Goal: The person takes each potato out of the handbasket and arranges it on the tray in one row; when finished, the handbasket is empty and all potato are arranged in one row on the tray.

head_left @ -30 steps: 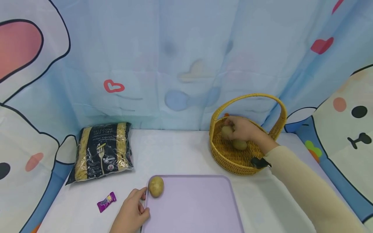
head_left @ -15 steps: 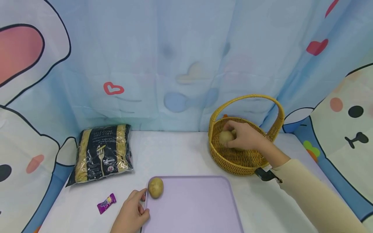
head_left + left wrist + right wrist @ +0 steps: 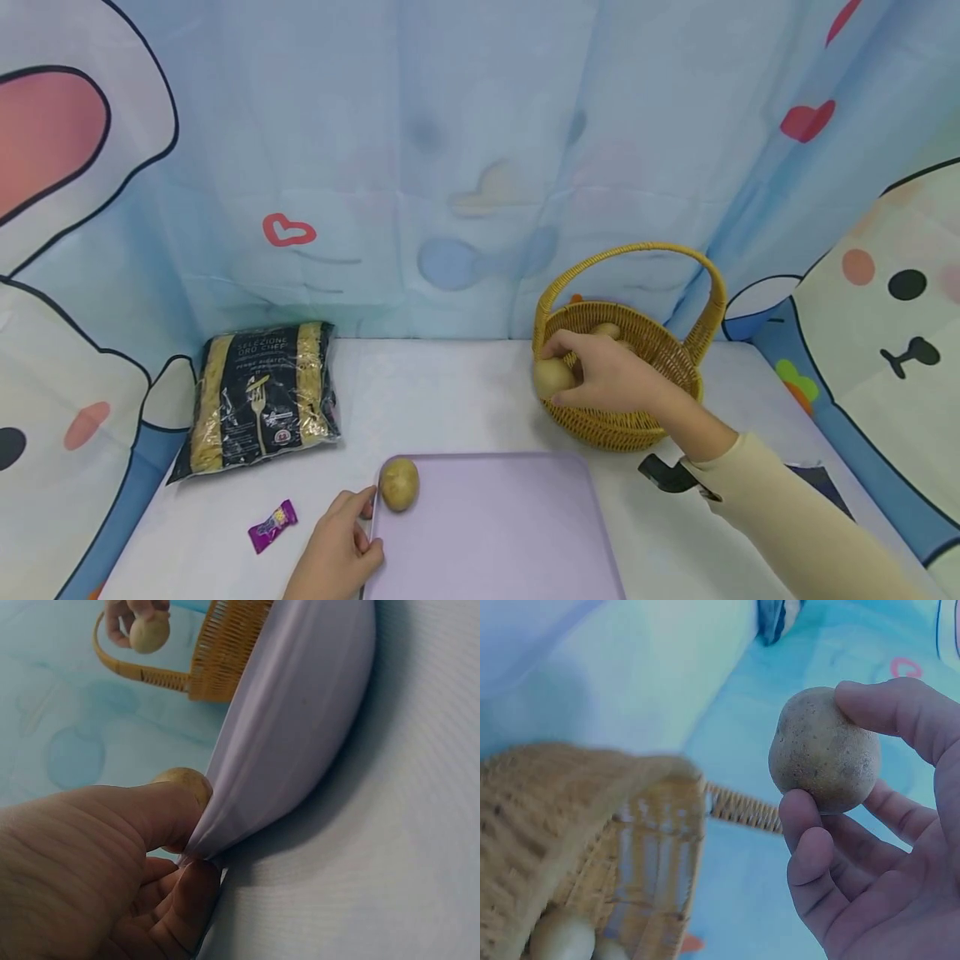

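Head view: the right hand pinches a potato between thumb and fingers at the left rim of the wicker basket, where a loose potato shows behind the knuckles. The left hand grips the left edge of the lilac tray on the white counter, just beside another potato lying in the tray's far-left corner. On the black-and-gold penne bag the print reads "SELEZIONE ORO CHEF" and, fainter, "PENNE RIGATE", above a fork picture. The lettering on the purple wrapped candy is too small to read, and a dark packet half behind the sleeve shows none.

Left wrist view: the thumb lies on the tray's upper rim with fingers curled beneath. The thin wall looks like light, fairly stiff plastic, so a pinch at the rim should steady it.

Right wrist view: the held potato sits clear of the basket, thumb on one side and fingertips opposite. It should feel firm, modestly heavy and not fragile; its smooth, rounded skin could roll, so a hold across the widest part seems best.
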A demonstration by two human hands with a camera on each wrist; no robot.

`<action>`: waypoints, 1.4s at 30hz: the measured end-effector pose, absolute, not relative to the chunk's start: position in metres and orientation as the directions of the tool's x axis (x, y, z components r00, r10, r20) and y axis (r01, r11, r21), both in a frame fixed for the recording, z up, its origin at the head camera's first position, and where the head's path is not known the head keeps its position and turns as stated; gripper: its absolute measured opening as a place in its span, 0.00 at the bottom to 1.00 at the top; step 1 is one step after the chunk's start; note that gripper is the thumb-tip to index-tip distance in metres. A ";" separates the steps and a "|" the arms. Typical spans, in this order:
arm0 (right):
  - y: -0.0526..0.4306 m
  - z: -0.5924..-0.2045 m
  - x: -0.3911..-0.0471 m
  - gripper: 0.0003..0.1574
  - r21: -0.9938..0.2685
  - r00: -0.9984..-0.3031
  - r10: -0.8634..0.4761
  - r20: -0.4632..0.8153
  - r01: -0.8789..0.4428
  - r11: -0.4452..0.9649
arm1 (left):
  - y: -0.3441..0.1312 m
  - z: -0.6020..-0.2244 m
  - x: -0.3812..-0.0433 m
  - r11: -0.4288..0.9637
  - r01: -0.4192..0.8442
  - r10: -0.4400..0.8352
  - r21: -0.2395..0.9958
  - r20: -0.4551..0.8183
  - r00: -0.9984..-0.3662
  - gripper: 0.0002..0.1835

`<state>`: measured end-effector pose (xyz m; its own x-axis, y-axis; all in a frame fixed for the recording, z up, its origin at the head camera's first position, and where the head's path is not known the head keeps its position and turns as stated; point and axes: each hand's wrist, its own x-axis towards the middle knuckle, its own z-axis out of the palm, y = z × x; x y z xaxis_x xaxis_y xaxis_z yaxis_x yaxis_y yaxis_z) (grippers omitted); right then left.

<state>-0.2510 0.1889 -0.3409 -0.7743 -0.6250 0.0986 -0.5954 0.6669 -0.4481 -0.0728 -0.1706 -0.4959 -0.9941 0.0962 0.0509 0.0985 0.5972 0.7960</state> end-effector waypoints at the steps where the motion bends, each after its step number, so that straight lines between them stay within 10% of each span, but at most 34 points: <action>1: 0.186 -0.341 -0.249 0.29 -0.453 -0.768 -0.633 0.096 -0.600 0.660 | -0.171 -0.496 -0.073 0.596 0.101 0.097 0.797 0.053 -0.994 0.33; 42: 0.087 -0.407 -0.202 0.28 -0.539 -0.620 -0.784 -0.009 -0.658 0.526 | -0.171 -0.499 -0.073 0.644 0.129 0.086 0.754 0.097 -0.992 0.32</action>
<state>-0.2019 0.0874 -0.4067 -0.6201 -0.7845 -0.0089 -0.6576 0.5259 -0.5394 -0.0729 -0.1710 -0.4994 -0.9916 0.0856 0.0970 0.1293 0.6443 0.7538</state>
